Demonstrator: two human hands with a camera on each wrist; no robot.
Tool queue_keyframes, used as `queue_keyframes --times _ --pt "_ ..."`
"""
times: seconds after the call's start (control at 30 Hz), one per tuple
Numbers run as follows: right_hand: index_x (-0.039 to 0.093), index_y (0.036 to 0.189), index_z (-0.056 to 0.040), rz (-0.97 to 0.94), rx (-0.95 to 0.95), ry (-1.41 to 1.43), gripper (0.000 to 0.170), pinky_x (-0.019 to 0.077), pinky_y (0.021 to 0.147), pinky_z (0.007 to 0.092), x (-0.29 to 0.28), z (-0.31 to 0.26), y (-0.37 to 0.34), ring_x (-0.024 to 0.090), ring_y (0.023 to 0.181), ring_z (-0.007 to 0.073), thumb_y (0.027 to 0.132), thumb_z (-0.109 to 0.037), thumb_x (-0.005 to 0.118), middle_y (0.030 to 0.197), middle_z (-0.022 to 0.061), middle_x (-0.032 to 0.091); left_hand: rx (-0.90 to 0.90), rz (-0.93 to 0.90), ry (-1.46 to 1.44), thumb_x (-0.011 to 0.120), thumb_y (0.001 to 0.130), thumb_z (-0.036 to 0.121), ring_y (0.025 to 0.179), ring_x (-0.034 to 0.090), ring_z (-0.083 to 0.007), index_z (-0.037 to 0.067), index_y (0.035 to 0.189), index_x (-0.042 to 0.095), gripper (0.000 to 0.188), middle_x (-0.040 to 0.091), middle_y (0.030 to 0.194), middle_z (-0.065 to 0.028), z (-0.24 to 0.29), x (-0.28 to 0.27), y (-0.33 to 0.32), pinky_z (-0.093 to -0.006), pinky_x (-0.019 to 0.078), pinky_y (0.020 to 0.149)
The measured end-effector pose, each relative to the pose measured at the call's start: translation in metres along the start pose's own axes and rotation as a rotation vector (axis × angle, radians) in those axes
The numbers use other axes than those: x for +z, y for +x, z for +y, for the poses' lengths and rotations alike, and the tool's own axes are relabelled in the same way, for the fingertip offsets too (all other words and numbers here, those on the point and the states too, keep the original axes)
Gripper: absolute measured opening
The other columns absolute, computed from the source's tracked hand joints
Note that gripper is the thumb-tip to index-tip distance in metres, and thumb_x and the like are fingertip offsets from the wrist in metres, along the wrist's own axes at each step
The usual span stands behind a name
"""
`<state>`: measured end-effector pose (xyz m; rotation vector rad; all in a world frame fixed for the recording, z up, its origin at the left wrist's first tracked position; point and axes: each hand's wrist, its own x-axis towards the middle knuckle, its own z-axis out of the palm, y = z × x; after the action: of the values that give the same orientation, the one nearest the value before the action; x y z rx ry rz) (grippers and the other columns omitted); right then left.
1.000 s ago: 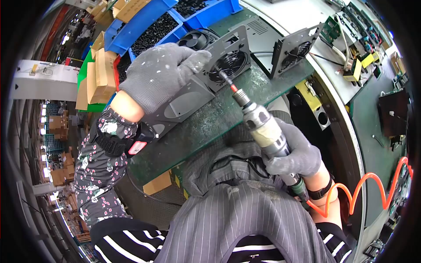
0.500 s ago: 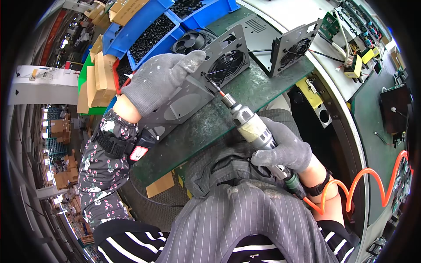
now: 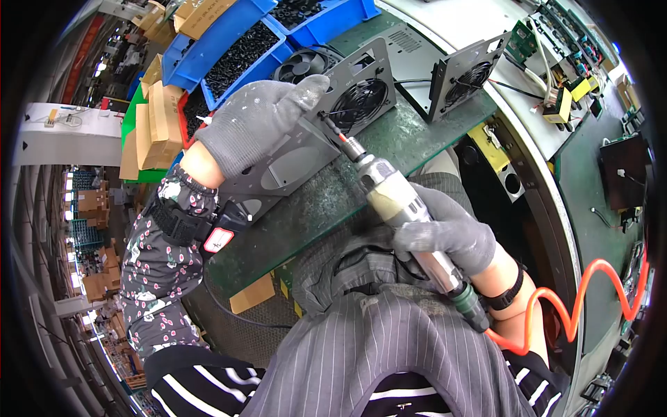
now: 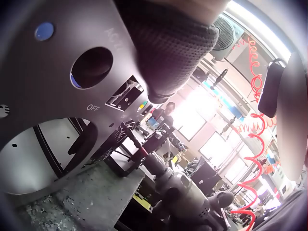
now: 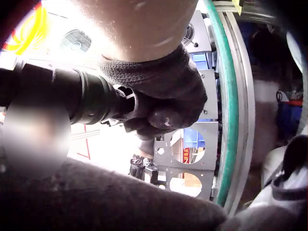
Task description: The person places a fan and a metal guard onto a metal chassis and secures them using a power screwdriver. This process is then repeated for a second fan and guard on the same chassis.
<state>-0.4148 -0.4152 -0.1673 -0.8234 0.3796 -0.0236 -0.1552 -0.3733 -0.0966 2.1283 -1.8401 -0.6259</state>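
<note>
Gripped in the gloved right hand [image 3: 448, 233] is a pneumatic screwdriver [image 3: 396, 198], its bit [image 3: 335, 129] tilted up against the near lower corner of a grey metal panel [image 3: 379, 55]. A black fan [image 3: 361, 104] sits on that panel. The gloved left hand [image 3: 257, 121] holds the panel's left edge, thumb side toward the driver; its other fingers are hidden. In the left wrist view, the left glove [image 4: 168, 55] lies against a panel marked OFF [image 4: 57, 62], with the driver [image 4: 183, 192] beyond. The right wrist view shows the right glove [image 5: 168, 96] round the driver body [image 5: 86, 96].
Blue bins [image 3: 243, 62] of small black parts stand behind the left hand, beside cardboard boxes [image 3: 163, 128]. Another fan panel [image 3: 467, 80] stands upright on the green bench [image 3: 278, 236]. An orange coiled hose [image 3: 577, 306] trails right from the driver.
The right hand has brought the driver leftward, its bit going from in front of the fan to the panel's near corner. The left hand has shifted only slightly and keeps its hold.
</note>
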Motion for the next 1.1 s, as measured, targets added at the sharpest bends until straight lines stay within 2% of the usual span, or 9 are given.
queue_keyframes --times 0.1,0.2,0.3,0.5,0.63,0.7,0.83,0.97,1.1 --pt "0.046 0.120 0.0050 0.007 0.045 0.000 0.065 0.0465 0.058 0.0220 0.004 -0.004 0.003 0.057 0.064 0.0123 0.068 -0.025 0.071 0.079 0.0075 0.058 -0.134 -0.136 0.168 0.040 0.091 0.054 0.069 0.056 -0.0223 -0.003 0.110 0.058 0.063 0.055 0.074 -0.0141 -0.001 -0.007 0.005 -0.0335 0.0438 0.072" --pt "0.047 0.119 0.0046 0.000 0.040 -0.021 0.063 0.0458 0.057 0.0215 0.004 -0.001 0.007 0.056 0.064 0.0110 0.068 -0.024 0.071 0.080 0.0061 0.058 0.066 -0.024 0.127 0.043 0.091 0.052 0.075 0.061 -0.0220 -0.002 0.108 0.061 0.059 0.061 0.081 -0.0131 -0.013 -0.001 0.005 -0.0306 0.0456 0.074" --pt "0.049 0.113 0.0024 0.010 -0.011 -0.089 0.058 0.0450 0.060 0.0226 0.000 0.005 0.008 0.054 0.068 0.0093 0.070 -0.028 0.074 0.083 0.0034 0.056 -0.163 -0.113 -0.083 0.049 0.090 0.048 0.078 0.063 -0.0175 -0.002 0.104 0.063 0.054 0.066 0.091 -0.0110 -0.002 -0.003 0.005 -0.0279 0.0470 0.074" --pt "0.048 0.118 0.0029 -0.030 0.020 -0.205 0.071 0.0435 0.076 0.0255 -0.016 0.011 -0.015 0.051 0.084 0.0109 0.067 -0.034 0.079 0.094 0.0042 0.054 -0.032 0.386 -0.025 0.057 0.088 0.039 0.067 0.059 -0.0103 -0.003 0.096 0.066 0.044 0.067 0.092 -0.0082 0.059 -0.017 -0.046 -0.0270 0.0469 0.065" --pt "0.048 0.119 0.0019 0.007 0.013 -0.223 0.072 0.0429 0.079 0.0263 -0.037 0.032 -0.023 0.051 0.087 0.0109 0.066 -0.033 0.080 0.097 0.0042 0.055 -0.233 -0.328 -1.322 0.052 0.087 0.022 0.056 0.042 -0.0081 0.001 0.104 0.061 0.028 0.057 0.075 -0.0033 0.028 0.035 -0.070 -0.0186 0.0366 0.048" --pt "0.049 0.119 0.0013 0.032 0.020 -0.231 0.069 0.0430 0.079 0.0265 -0.043 0.038 -0.024 0.051 0.087 0.0112 0.066 -0.031 0.080 0.097 0.0039 0.055 -0.594 -0.167 -1.897 0.047 0.090 0.016 0.056 0.041 -0.0087 0.000 0.120 0.050 0.035 0.053 0.080 -0.0027 0.005 0.087 -0.064 -0.0172 0.0356 0.044" --pt "0.049 0.119 0.0009 0.062 0.026 -0.203 0.068 0.0430 0.079 0.0262 -0.042 0.040 -0.025 0.051 0.087 0.0112 0.066 -0.030 0.080 0.096 0.0036 0.055 -0.680 -0.094 -2.096 0.044 0.093 0.014 0.056 0.041 -0.0075 0.000 0.127 0.044 0.037 0.054 0.090 -0.0039 -0.027 0.140 -0.057 -0.0163 0.0354 0.041" --pt "0.048 0.120 0.0006 0.057 0.065 -0.191 0.070 0.0429 0.078 0.0254 -0.037 0.036 -0.023 0.050 0.086 0.0104 0.066 -0.030 0.082 0.097 0.0031 0.055 -0.442 -0.257 -2.302 0.042 0.093 0.008 0.057 0.040 -0.0040 0.000 0.128 0.042 0.036 0.055 0.089 -0.0043 -0.032 0.152 -0.057 -0.0136 0.0344 0.039" --pt "0.047 0.123 0.0009 0.046 0.061 -0.176 0.074 0.0431 0.077 0.0251 -0.037 0.042 -0.021 0.050 0.085 0.0102 0.065 -0.030 0.082 0.097 0.0025 0.054 -0.522 -0.029 -2.315 0.040 0.094 0.006 0.058 0.038 -0.0034 0.001 0.126 0.044 0.033 0.053 0.092 -0.0032 -0.021 0.146 -0.052 -0.0133 0.0336 0.040"
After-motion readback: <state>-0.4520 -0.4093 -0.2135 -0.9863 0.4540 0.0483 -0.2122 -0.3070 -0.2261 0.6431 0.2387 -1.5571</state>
